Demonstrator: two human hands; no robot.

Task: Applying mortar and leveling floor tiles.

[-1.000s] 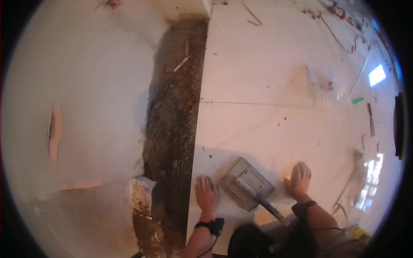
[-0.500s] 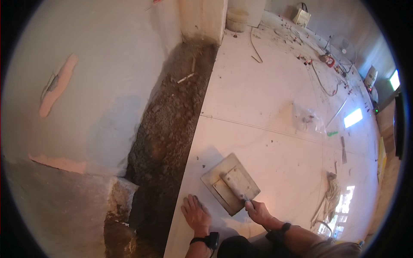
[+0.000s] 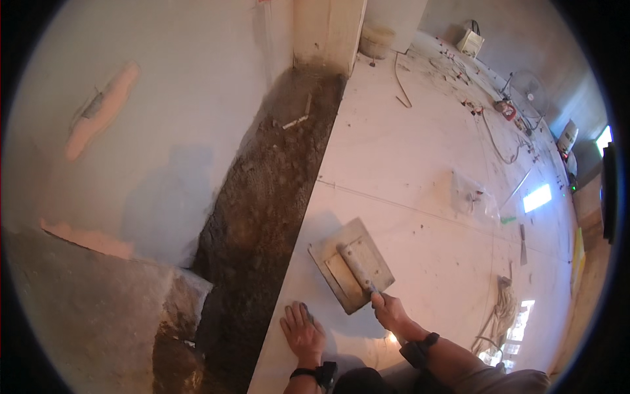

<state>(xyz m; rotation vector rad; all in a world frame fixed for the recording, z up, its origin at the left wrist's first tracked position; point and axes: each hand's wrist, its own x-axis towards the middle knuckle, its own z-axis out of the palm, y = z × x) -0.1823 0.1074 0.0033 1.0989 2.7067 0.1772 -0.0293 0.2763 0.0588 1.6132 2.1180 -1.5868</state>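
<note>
My right hand (image 3: 390, 312) grips the handle of a square metal tool with a flat plate (image 3: 350, 266), held over the white tiled floor (image 3: 394, 151), with a shadow beside it. My left hand (image 3: 303, 328) lies palm down on the tile, fingers spread, close to the tile's left edge. Along that edge runs a rough strip of dark bedding (image 3: 262, 203), with some short pale pieces (image 3: 295, 122) lying on it toward the far end.
A pale wall (image 3: 164, 98) with pinkish patches and a broken concrete ledge (image 3: 98, 289) stand left. Beyond are a bucket (image 3: 377, 39), a fan (image 3: 528, 88) and a bag (image 3: 471, 41). Cords (image 3: 505, 148), a bunched cloth (image 3: 502, 302) and a long narrow tool (image 3: 523, 243) lie right.
My right hand has moved from resting on the tile to gripping the tool's handle, and the tool has shifted forward and turned slightly. The view has tilted up, showing more of the room.
</note>
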